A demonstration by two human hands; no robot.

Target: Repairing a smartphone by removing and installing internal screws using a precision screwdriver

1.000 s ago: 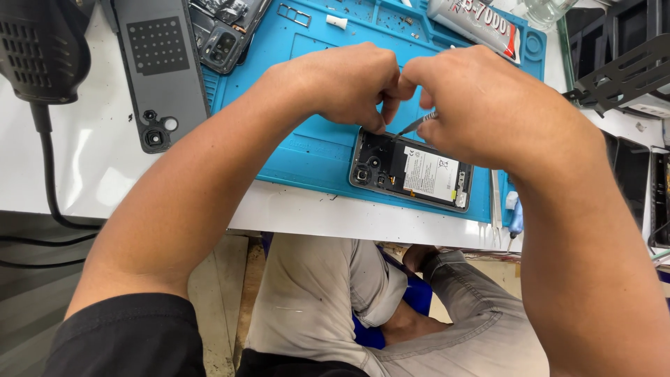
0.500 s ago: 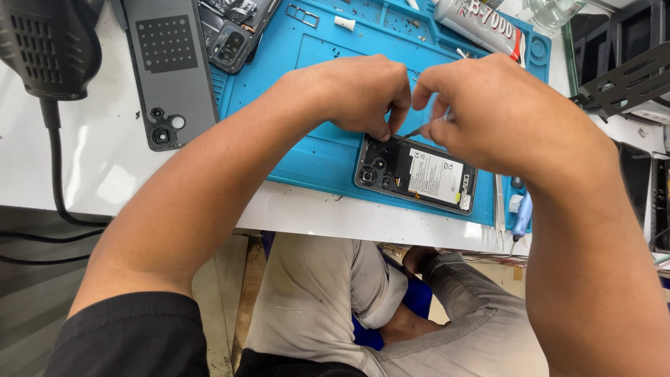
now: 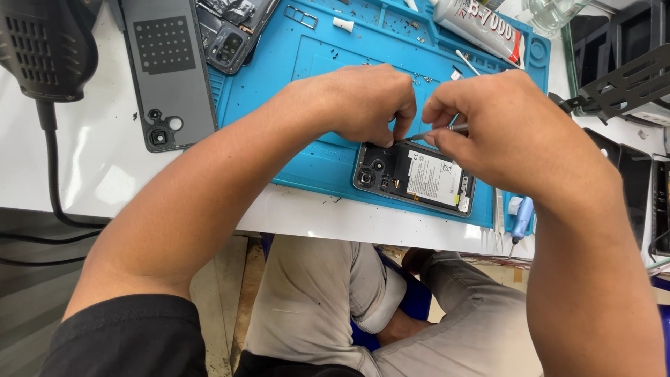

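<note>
White table (image 3: 91,174) runs along the near edge, with a blue work mat (image 3: 314,160) laid on it, and right at the mat's front lip lies the opened phone (image 3: 415,178), back off, battery showing, long axis left to right and camera end to the left. Both hands sit just behind it. The right hand (image 3: 509,132) pinches a thin metal tool (image 3: 436,131) whose tip angles down and left toward the phone's upper edge; the left hand (image 3: 370,101) is curled, fingertips bunched right at that same spot, though I can't tell if they pinch anything. Little room in front: the mat edge is just beside the phone. A blue-handled screwdriver (image 3: 521,218) lies to the right. Farther left rests the grey back cover (image 3: 167,70), and farther back an adhesive tube (image 3: 478,26).
</note>
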